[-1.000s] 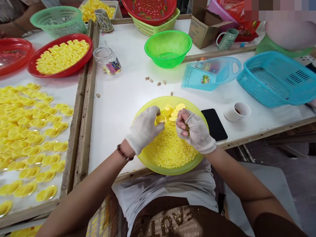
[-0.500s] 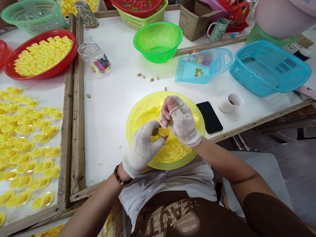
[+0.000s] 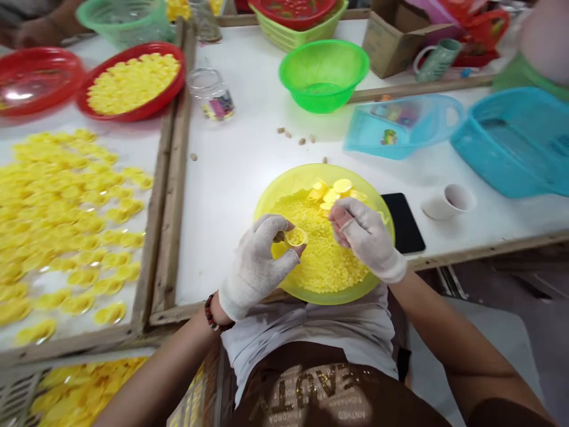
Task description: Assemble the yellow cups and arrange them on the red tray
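My left hand (image 3: pixel 260 264), in a white glove with bare fingertips, pinches a small round yellow cup (image 3: pixel 296 237) between thumb and fingers. Yellow bits show inside the cup. My right hand (image 3: pixel 368 240), gloved the same way, hovers over the right side of a yellow bowl (image 3: pixel 274 193). Its fingers are curled together, and what they hold, if anything, is hidden. Small yellow pellets (image 3: pixel 331 270) fill much of the bowl. Several larger yellow plastic pieces (image 3: pixel 341 186) lie at its far side, just beyond my right hand.
A black phone (image 3: pixel 403 222) and a white cup (image 3: pixel 448 201) stand right of the bowl. Farther back are a green basin (image 3: pixel 323 74), a blue scoop (image 3: pixel 382 139) and a blue basket (image 3: pixel 502 160). Left of a wooden divider (image 3: pixel 166 196) lie many yellow pieces (image 3: pixel 66 207).
My right hand has moved away from the cup, to the right, uncovering the yellow pieces in the bowl. My left hand still holds the cup. The view has swung left.
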Available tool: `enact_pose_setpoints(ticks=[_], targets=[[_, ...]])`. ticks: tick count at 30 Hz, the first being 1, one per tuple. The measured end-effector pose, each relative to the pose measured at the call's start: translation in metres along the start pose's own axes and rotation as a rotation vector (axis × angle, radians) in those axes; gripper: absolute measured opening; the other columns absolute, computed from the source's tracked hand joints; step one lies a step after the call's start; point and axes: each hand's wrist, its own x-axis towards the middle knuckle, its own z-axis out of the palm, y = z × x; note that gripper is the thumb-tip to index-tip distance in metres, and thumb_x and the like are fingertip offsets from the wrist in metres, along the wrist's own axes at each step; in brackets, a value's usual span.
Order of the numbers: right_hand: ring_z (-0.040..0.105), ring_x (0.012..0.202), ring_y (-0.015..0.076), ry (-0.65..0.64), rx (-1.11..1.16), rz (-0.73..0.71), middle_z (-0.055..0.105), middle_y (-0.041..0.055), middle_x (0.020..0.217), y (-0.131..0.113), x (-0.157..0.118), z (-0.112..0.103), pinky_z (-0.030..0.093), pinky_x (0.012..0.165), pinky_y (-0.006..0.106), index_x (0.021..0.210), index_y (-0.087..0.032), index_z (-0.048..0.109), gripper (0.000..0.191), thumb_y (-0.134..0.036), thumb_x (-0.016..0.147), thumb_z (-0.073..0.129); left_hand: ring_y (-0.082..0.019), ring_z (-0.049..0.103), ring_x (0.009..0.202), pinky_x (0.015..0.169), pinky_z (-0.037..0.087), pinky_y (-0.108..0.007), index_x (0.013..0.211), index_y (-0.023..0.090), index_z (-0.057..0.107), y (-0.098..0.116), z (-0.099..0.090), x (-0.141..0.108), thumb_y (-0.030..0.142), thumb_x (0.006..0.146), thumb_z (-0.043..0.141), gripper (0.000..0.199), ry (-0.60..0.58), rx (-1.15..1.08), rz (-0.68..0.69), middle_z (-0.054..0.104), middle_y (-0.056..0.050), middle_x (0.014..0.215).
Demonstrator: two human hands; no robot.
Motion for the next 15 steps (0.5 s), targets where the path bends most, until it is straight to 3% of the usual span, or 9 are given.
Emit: enact_pose_setpoints(ticks=[1, 4, 6, 9, 12, 15], targets=[[0.047, 0.064, 0.0168, -0.056, -0.094, -0.037, 0.056, 0.0002, 0.073, 0.002, -0.004, -0.002, 0.039, 0.062, 0.034, 0.088, -0.025, 0.058, 0.025, -0.049, 0.096, 0.063, -0.015, 0.063, 0.083, 0.077, 0.056, -0.031, 0.104, 0.021, 0.058, 0.0, -0.006, -0.006, 0.023, 0.086, 0.073, 0.024, 0.021, 0.009, -0.023, 0.066, -0.003, 0.098], [0.059, 0.091, 0.0258, -0.302, -0.755, -0.339, 0.067, 0.0088, 0.097, 0.016, -0.012, -0.005, 0.043, 0.083, 0.042, 0.096, -0.022, 0.066, 0.018, -0.036, 0.1, 0.056, -0.017, 0.066, 0.089, 0.084, 0.058, -0.034, 0.113, 0.02, 0.061, -0.007, -0.029, -0.027, 0.026, 0.088, 0.071, 0.028, 0.112, 0.056, -0.122, 0.069, -0.006, 0.103], [0.061, 0.095, 0.0288, -0.442, -0.983, -0.499, 0.068, 0.0115, 0.104, 0.027, -0.015, -0.003, 0.043, 0.084, 0.044, 0.101, -0.019, 0.067, 0.02, -0.034, 0.101, 0.054, -0.017, 0.068, 0.091, 0.087, 0.058, -0.034, 0.117, 0.02, 0.062, -0.02, -0.051, -0.045, 0.026, 0.089, 0.069, 0.03, 0.204, 0.123, -0.223, 0.071, -0.006, 0.107], [0.061, 0.087, 0.0277, -0.549, -1.101, -0.64, 0.067, 0.0095, 0.093, 0.039, -0.018, 0.003, 0.042, 0.078, 0.042, 0.099, -0.018, 0.066, 0.021, -0.033, 0.102, 0.051, -0.018, 0.069, 0.091, 0.085, 0.058, -0.033, 0.115, 0.018, 0.064, -0.051, -0.099, -0.076, 0.027, 0.088, 0.067, 0.028, 0.354, 0.261, -0.42, 0.071, -0.007, 0.107], [0.059, 0.074, 0.024, -0.546, -1.123, -0.707, 0.062, 0.0053, 0.078, 0.043, -0.02, 0.009, 0.04, 0.072, 0.04, 0.087, -0.02, 0.061, 0.025, -0.032, 0.104, 0.048, -0.017, 0.066, 0.086, 0.085, 0.056, -0.033, 0.109, 0.016, 0.066, -0.091, -0.164, -0.104, 0.029, 0.084, 0.07, 0.028, 0.5, 0.494, -0.599, 0.068, -0.006, 0.104], [0.059, 0.069, 0.0219, -0.524, -1.124, -0.716, 0.061, 0.0032, 0.073, 0.045, -0.019, 0.011, 0.039, 0.069, 0.039, 0.081, -0.022, 0.057, 0.029, -0.032, 0.106, 0.045, -0.014, 0.057, 0.079, 0.087, 0.05, -0.033, 0.104, 0.013, 0.068, -0.133, -0.227, -0.127, 0.032, 0.081, 0.074, 0.031, 0.545, 0.722, -0.789, 0.063, -0.003, 0.095]])
